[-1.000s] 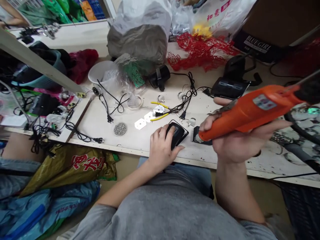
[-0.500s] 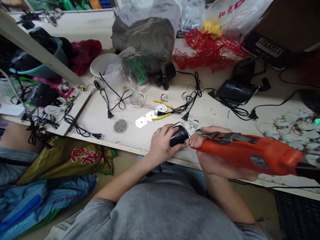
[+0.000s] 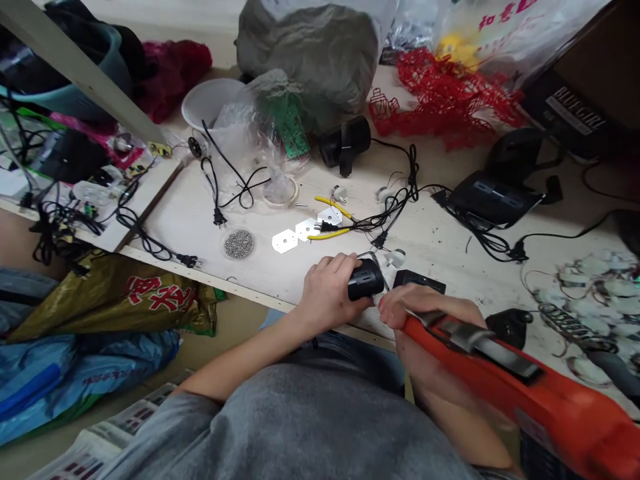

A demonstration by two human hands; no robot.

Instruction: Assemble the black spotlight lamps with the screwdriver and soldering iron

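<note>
Gripping a small black plastic case [image 3: 367,280] in the left hand [image 3: 324,293] near the edge of the pale bench [image 3: 170,220], with the right hand [image 3: 425,333] closed around an orange power tool [image 3: 535,393], its front end just beside the case, only a small gap left to close.

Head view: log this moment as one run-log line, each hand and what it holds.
left hand: grips black plastic cylindrical housing | right hand: grips orange handheld power tool | nearby: flat black square plate
</note>
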